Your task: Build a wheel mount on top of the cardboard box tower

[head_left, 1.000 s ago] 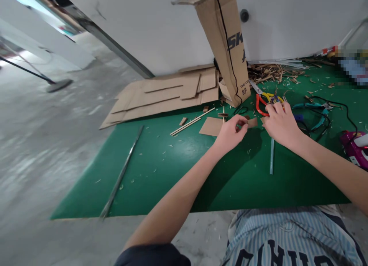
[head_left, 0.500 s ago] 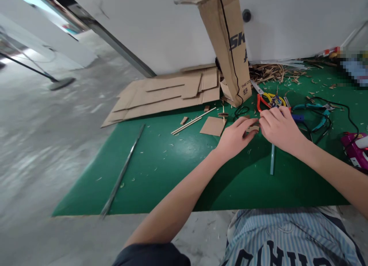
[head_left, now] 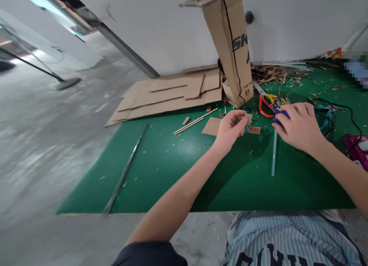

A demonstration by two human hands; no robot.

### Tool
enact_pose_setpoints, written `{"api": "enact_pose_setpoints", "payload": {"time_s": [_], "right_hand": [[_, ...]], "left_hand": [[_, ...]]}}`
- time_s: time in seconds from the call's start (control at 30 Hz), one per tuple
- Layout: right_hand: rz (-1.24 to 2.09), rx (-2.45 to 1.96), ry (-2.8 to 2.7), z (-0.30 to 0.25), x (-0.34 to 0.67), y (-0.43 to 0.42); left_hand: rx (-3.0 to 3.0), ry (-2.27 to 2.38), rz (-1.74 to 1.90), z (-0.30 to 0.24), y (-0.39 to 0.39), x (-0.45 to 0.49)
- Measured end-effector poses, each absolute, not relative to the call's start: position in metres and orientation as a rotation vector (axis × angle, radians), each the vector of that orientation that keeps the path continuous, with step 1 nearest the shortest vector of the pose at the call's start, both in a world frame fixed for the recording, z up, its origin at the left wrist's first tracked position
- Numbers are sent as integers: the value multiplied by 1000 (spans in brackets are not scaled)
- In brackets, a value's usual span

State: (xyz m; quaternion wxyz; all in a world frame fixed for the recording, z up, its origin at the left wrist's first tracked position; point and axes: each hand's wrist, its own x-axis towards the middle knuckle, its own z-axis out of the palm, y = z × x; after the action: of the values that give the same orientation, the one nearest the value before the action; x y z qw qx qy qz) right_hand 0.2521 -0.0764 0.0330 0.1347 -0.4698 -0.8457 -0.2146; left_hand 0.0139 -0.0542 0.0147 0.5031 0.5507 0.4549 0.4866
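**Low work area along a white wall, scraps everywhere**

Far left: pale, dusty concrete floor (head_left: pixel 57 143), with a flat mop (head_left: pixel 67 83) resting on it, its thin black pole slanting off the frame edge. A white wall (head_left: pixel 161 28) fills the top of the view, a metal strip (head_left: pixel 123 47) running down its left part.

A green mat (head_left: pixel 161 189) lies on the floor, flecked with pale shavings. A long metal rod (head_left: pixel 125 170) lies diagonally on its left half. Flattened cardboard sheets (head_left: pixel 163 97) overlap along its back edge. Moving right: thin wooden sticks (head_left: pixel 195 121), then a cardboard square (head_left: pixel 211 126) lying flat. A tall folded cardboard strip (head_left: pixel 230 40) leans on the wall, a black cord (head_left: pixel 227 24) running down it.

Left hand (head_left: pixel 230 130): narrow grip, thumb and fingers pinched together; anything between them is hidden. A small cardboard offcut (head_left: pixel 248 118) sits just beside the fingertips, and a second offcut (head_left: pixel 254 130) lies flat on the mat close by.

Red-and-yellow-handled scissors (head_left: pixel 266 105) lie open-handled beyond. Right hand (head_left: pixel 301 124): grip closed over a blue-handled tool (head_left: pixel 280 114), its head out of sight. A pale blue rod (head_left: pixel 274 153) lies on the mat below that hand. A heap of wood shavings (head_left: pixel 267 75) is banked against the wall.

Far right: teal-handled pliers (head_left: pixel 324 114), a black cable (head_left: pixel 342 112) and a magenta tool (head_left: pixel 356 151), cut off by the frame edge.
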Motion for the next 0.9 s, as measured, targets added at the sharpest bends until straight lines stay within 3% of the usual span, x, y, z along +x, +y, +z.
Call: {"api": "enact_pose_setpoints", "payload": {"time_s": [0.23,0.47,0.67,0.9], "right_hand": [[-592,-1756,-2478,24,268,-68],[-482,-1819,-2329,13,260,-57],[-397,-1490,-2294,5,264,-52],[-46,-926,-2112,2,254,-60]], "left_hand": [[860,863,1151,19,-53,13],[748,866,1199,20,-52,14],[668,887,1193,18,-50,14],[643,822,1205,17,-51,14]]}}
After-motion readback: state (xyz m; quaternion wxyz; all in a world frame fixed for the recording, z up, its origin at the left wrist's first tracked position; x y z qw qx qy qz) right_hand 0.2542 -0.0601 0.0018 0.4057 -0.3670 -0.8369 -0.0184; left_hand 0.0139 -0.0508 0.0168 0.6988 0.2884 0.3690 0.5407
